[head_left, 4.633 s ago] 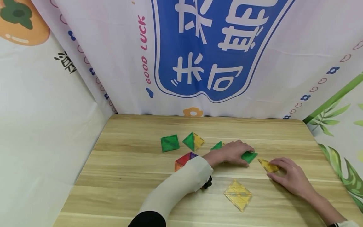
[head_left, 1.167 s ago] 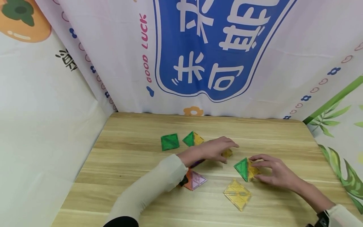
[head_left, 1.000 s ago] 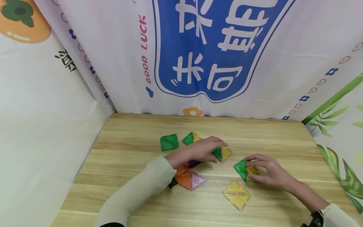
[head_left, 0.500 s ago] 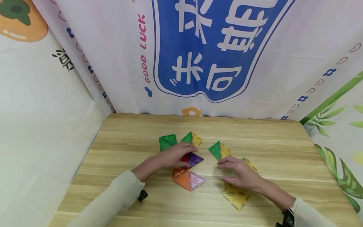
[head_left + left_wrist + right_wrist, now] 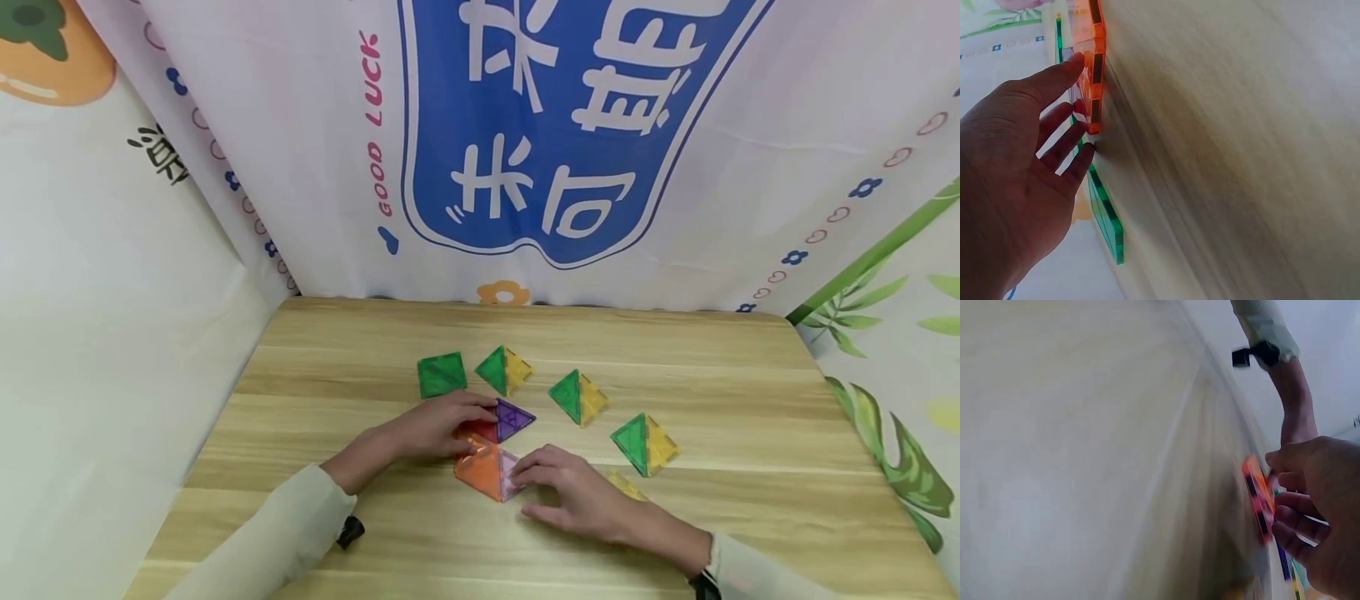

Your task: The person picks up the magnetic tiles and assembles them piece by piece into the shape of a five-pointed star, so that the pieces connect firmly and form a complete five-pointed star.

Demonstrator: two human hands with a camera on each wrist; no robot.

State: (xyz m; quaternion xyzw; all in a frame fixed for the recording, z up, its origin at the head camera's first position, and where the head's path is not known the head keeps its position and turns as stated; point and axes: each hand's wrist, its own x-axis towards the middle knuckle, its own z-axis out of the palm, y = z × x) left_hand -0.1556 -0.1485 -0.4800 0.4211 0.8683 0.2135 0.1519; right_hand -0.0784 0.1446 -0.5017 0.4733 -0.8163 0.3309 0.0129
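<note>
My left hand [image 5: 433, 425] lies over the red magnetic tile [image 5: 487, 432] joined to a purple triangle [image 5: 514, 419], covering most of the red. Its thumb reaches the orange magnetic tile [image 5: 480, 471]; in the left wrist view that thumb touches or nearly touches the orange tile [image 5: 1094, 69], with the fingers loosely bent. My right hand [image 5: 581, 493] has its fingertips at the lilac triangle [image 5: 507, 473] beside the orange tile, partly hiding it. In the right wrist view its fingers are relaxed and the thumb stands apart.
Behind lie a green square [image 5: 442, 375] and three green-and-yellow pairs: one at the back [image 5: 504, 370], one in the middle [image 5: 578, 397], one at right [image 5: 645, 444]. A yellow tile [image 5: 626, 485] is mostly under my right forearm. A printed cloth [image 5: 337, 208] hangs behind the table.
The separate green and yellow pieces at right became a joined pair. My left hand went from the right side back leftward to the red tile; my right hand moved left to the lilac triangle.
</note>
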